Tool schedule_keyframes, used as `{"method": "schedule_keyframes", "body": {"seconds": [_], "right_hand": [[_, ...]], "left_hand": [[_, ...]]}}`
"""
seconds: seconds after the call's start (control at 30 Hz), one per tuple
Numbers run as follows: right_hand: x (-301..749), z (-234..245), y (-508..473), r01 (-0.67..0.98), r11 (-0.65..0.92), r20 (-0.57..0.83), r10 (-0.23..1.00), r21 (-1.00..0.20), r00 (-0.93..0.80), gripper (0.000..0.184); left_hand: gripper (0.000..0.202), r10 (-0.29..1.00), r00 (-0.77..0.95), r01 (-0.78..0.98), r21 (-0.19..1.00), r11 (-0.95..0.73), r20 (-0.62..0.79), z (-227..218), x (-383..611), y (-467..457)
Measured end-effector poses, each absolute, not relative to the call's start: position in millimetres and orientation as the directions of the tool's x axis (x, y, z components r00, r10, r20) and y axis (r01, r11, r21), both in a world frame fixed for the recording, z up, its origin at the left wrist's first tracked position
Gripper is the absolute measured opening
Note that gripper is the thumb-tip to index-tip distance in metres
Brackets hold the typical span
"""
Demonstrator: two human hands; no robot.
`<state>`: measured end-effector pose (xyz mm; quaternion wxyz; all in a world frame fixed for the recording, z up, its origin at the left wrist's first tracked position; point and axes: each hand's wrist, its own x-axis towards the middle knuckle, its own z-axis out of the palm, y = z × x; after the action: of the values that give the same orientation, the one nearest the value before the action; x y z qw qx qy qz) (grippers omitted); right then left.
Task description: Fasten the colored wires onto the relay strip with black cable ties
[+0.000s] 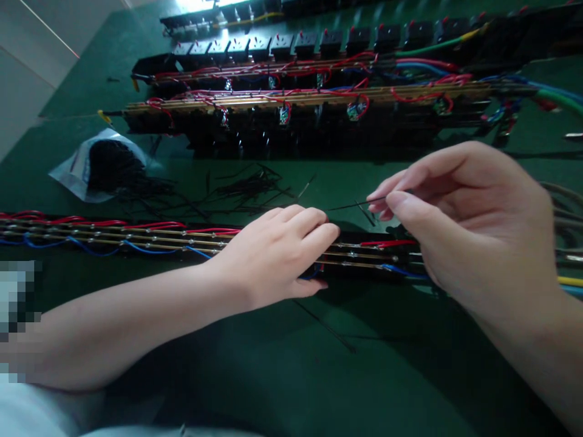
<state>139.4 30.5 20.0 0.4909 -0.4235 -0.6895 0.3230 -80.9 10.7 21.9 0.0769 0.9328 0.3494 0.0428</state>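
Observation:
Across the green table lies a long black power strip housing [150, 239] with brass bars and red and blue wires along it. My left hand [282, 252] is closed around its middle, fingers over the far side and thumb at the near edge. Just right of it, my right hand [473, 212] pinches a thin black cable tie [353, 205] between thumb and fingers, above the strip's far edge. The tie points left toward my left hand. Loose black cable ties [255, 182] lie in a heap behind the strip.
A clear plastic bag [84, 176] spilling black ties lies at the left. Further back stand more wired strips [291, 97] and a row of black sockets [282, 44]. A few ties [334, 332] lie on the green table [255, 376] in front. Cables [569, 281] run off right.

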Motion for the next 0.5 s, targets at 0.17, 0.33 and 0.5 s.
{"method": "schedule_keyframes", "body": {"seconds": [0.17, 0.33, 0.5], "right_hand": [[141.1, 16.8, 32.3, 0.235, 0.448, 0.42, 0.893, -0.863, -0.161, 0.016], [141.3, 16.9, 31.1, 0.192, 0.446, 0.428, 0.895, -0.874, -0.126, 0.017], [140.5, 17.1, 30.1, 0.165, 0.457, 0.449, 0.89, -0.874, -0.08, 0.021]], "left_hand": [[0.054, 0.649, 0.76, 0.631, 0.226, -0.742, 0.011, 22.7, -82.4, 12.4], [0.05, 0.675, 0.738, 0.636, 0.326, -0.699, 0.009, 24.5, -81.9, 13.9], [0.043, 0.706, 0.708, 0.66, 0.368, -0.654, -0.015, 25.4, -81.2, 12.5]]}}
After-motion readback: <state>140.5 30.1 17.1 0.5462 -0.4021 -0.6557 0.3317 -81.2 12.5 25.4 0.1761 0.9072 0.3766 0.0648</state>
